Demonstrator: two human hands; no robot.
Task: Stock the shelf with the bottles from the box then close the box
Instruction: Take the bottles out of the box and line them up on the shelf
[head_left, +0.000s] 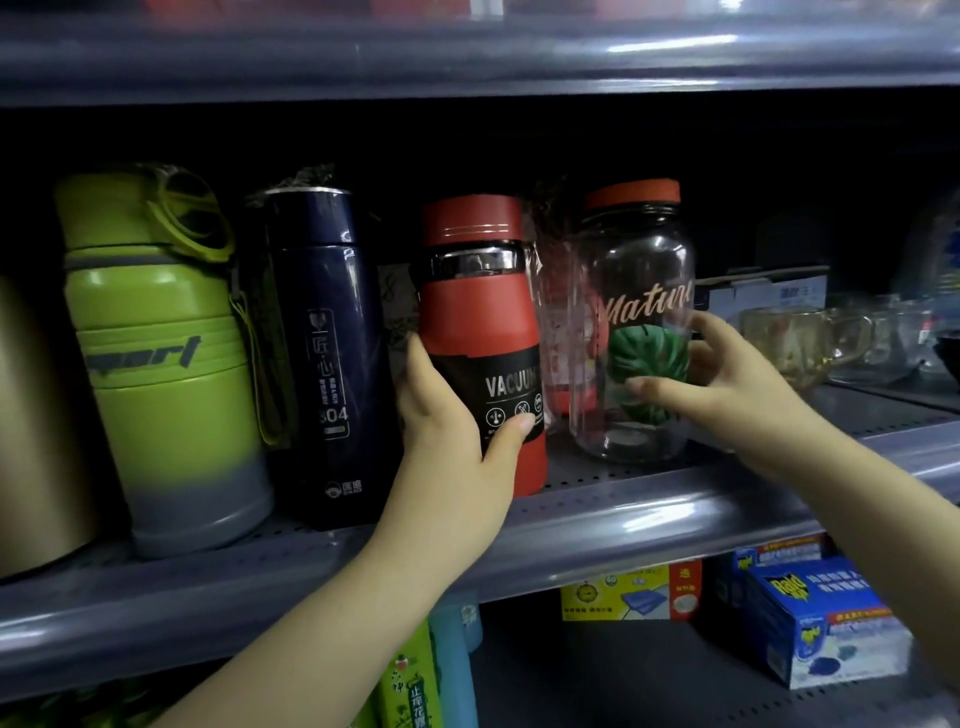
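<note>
A red vacuum bottle (478, 312) with a black label stands upright on the grey shelf (597, 509). My left hand (447, 436) wraps around its lower part. To its right stands a clear glass bottle (636, 260) with a red lid and a green leaf print. My right hand (727, 384) holds its right side, with the thumb across the front. Left of the red bottle stand a dark blue bottle (324, 338) and a lime green sport bottle (161, 353). The box is not in view.
A gold-coloured flask (31, 431) shows at the far left edge. Glass cups (810, 338) and a cardboard carton (769, 291) sit on the shelf to the right. Below are insect repellent boxes (826, 618) and green packs (410, 680). Another shelf edge (467, 52) runs overhead.
</note>
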